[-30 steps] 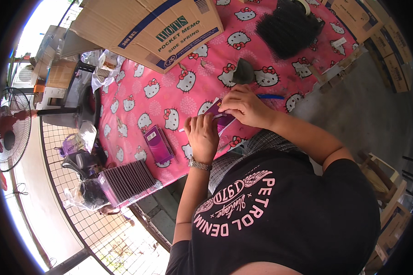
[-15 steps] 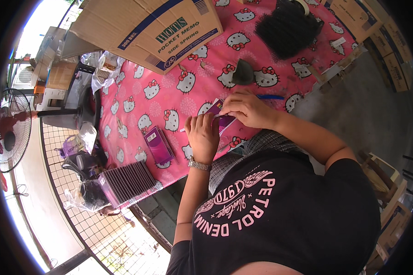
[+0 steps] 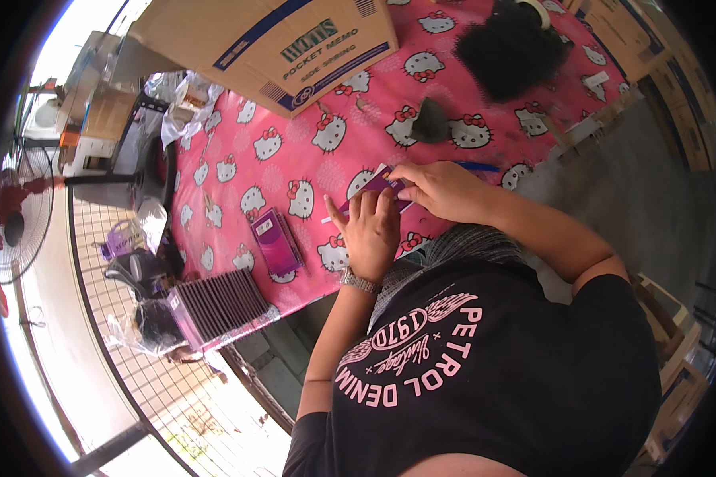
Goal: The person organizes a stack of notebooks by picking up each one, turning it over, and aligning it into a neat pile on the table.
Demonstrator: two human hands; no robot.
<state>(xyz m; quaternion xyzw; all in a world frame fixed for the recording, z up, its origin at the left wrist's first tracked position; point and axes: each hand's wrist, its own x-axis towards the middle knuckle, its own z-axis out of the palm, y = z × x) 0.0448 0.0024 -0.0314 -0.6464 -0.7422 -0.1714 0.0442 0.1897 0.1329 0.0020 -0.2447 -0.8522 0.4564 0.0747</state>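
A small purple memo pad [image 3: 379,180] lies on the pink table in front of me, partly hidden by both hands. My left hand [image 3: 370,230] rests on it with fingers stretched across its cover and the thumb spread to the left. At its right end, my right hand [image 3: 445,192] has its fingers and thumb bent closely around the pad's edge. A thin white strip [image 3: 334,218] shows beside the left hand. Left of my hands lies a small stack of purple memo pads [image 3: 277,242]. Nearer the table's left corner stands a long row of spiral-bound pads [image 3: 223,304].
A large cardboard box [image 3: 294,48] stands at the back. Black bristly material [image 3: 511,54] lies at the far right, with a tape roll [image 3: 535,11] by it. A dark grey piece [image 3: 431,121] and a blue pen-like object [image 3: 477,167] lie beyond my right hand. A fan [image 3: 22,211] stands left.
My left hand has moved from pinching at the pad's edge to lying with fingers across its cover. The right hand has shifted slightly and holds lower along the pad's edge.
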